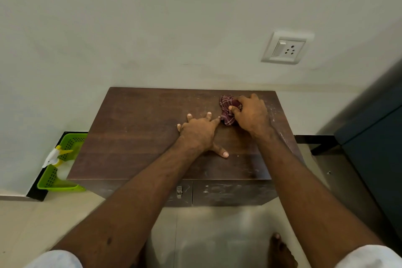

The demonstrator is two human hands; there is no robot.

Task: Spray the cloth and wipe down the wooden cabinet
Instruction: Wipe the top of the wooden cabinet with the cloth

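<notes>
A low dark wooden cabinet [134, 132] stands against the wall, its top dusty along the right edge. A crumpled maroon cloth [227, 107] lies on the top near the back right. My right hand [252, 114] is closed over the cloth and presses it onto the wood. My left hand [200, 131] rests flat on the top just left of the cloth, fingers spread, its index fingertip touching the cloth's edge. A spray bottle [54, 156] with a white and yellow trigger head stands in a green basket on the floor to the cabinet's left.
The green perforated basket [46, 183] sits on the floor by the wall. A white wall socket [285, 49] is above the cabinet at the right. Dark blue furniture [374, 137] stands close on the right. My bare foot [280, 250] is on the tiled floor in front.
</notes>
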